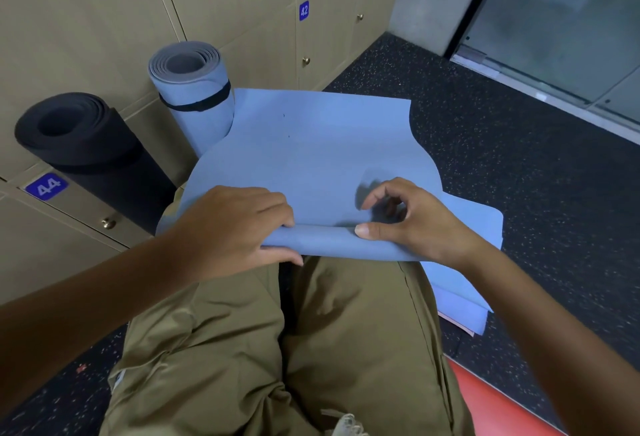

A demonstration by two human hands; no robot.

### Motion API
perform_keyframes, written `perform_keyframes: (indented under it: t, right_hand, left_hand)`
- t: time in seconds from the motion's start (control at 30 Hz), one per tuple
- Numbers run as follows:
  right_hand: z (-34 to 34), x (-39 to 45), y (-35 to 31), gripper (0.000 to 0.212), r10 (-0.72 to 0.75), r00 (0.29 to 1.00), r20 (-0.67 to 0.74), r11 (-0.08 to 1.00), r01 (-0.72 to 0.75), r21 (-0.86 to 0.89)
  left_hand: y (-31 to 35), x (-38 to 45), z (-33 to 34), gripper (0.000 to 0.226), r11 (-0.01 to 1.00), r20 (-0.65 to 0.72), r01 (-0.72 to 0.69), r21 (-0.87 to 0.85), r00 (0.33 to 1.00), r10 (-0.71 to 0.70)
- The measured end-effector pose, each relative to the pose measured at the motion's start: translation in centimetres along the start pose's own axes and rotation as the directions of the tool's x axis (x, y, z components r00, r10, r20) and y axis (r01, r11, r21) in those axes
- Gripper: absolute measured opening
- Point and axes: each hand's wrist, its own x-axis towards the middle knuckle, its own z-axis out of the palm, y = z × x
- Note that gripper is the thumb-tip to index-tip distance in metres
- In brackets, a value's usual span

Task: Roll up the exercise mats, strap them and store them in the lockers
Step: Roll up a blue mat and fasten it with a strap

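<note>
A: Head view: a blue mat [311,145] is seen spread from the centre of the frame toward the lockers [86,20] at the upper left, its near edge turned over into a first small roll [329,241] just above the lap. Two rolled mats are stood against the lockers: a blue rolled mat [194,89] bound with a black strap [197,100], and a black rolled mat [90,145] to its left.

B: How is the mat judged to handle?

A: It is judged thin, soft and light; it drapes over the knees and bends without creasing. Its surface looks matte, so little slipping is expected. A loose or skewed roll is the likely risk, so the rolled edge is best taken near both ends and kept level.

B: And the hands?

A: The left hand [239,224] is laid over the left part of the roll, fingers curled onto the fold and thumb tucked beneath, so the roll is gripped. The right hand [408,224] is held less closed: its thumb is pressed flat along the top of the roll, while the fingers are arched loosely above the flat mat, and whether they touch it cannot be told.

B: Anything else in view?

A: More blue sheet [464,290] is seen lower right, on the speckled dark floor [519,158]; whether it belongs to the same mat cannot be told.
</note>
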Motion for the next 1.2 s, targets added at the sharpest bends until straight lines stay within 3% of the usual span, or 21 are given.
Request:
perform_keyframes:
  t: [0.1,0.17,0.23,0.3,0.43,0.53,0.67,0.8,0.97,1.07,1.2]
  right_hand:
    - [0.7,-1.0,-0.1,0.035,-0.085,0.980,-0.177,0.995,0.074,-0.069]
    - [1.7,-1.9,-0.3,0.025,-0.234,0.931,-0.279,0.963,0.183,-0.196]
    - [2.9,-2.8,-0.2,0.014,-0.412,0.861,-0.299,0.881,0.292,-0.372]
    - [3.7,-3.5,0.4,0.017,-0.504,0.821,-0.268,0.804,0.331,-0.494]
    - [4.3,-3.8,1.6,0.033,-0.518,0.816,-0.256,0.775,0.321,-0.544]
    - [4.0,-3.2,1.8,0.035,-0.512,0.817,-0.267,0.797,0.335,-0.502]
    - [3.1,-2.4,1.7,0.035,-0.435,0.864,-0.253,0.863,0.320,-0.392]
    - [1.7,-1.2,1.2,0.030,-0.280,0.945,-0.170,0.947,0.242,-0.210]
    - [0.4,-0.2,0.3,0.014,-0.122,0.991,-0.055,0.992,0.121,-0.027]
    - [1.3,-0.2,0.3,0.017,-0.181,0.960,-0.212,0.979,0.155,-0.135]
    - [4.0,-1.1,0.4,0.021,-0.420,0.812,-0.406,0.845,0.186,-0.502]
  left_hand:
    - [0.6,-0.1,0.2,0.051,0.998,0.018,0.063,0.028,0.998,-0.063]
    - [0.7,-0.3,0.5,0.049,0.995,0.032,0.095,0.018,0.995,-0.095]
    - [0.4,-0.4,0.7,0.049,0.992,0.054,0.126,-0.014,0.991,-0.125]
    - [0.0,-0.4,0.9,0.048,0.977,0.082,0.192,-0.088,0.979,-0.185]
    - [-0.8,0.4,0.8,0.044,0.904,0.194,0.346,-0.252,0.933,-0.303]
    - [-1.0,1.1,0.7,0.041,0.888,0.247,0.373,-0.270,0.918,-0.311]
    - [-0.5,1.1,1.0,0.038,0.913,0.118,0.310,-0.267,0.950,-0.288]
    - [1.3,0.5,1.7,0.038,0.970,-0.076,0.239,-0.045,0.967,-0.242]
    - [1.4,0.0,2.5,0.050,0.962,-0.077,0.273,0.000,0.959,-0.272]
    - [0.7,0.5,2.4,0.047,0.963,-0.026,0.269,0.001,0.963,-0.268]
    - [0.1,1.2,2.2,0.047,0.944,0.047,0.322,-0.070,0.947,-0.319]
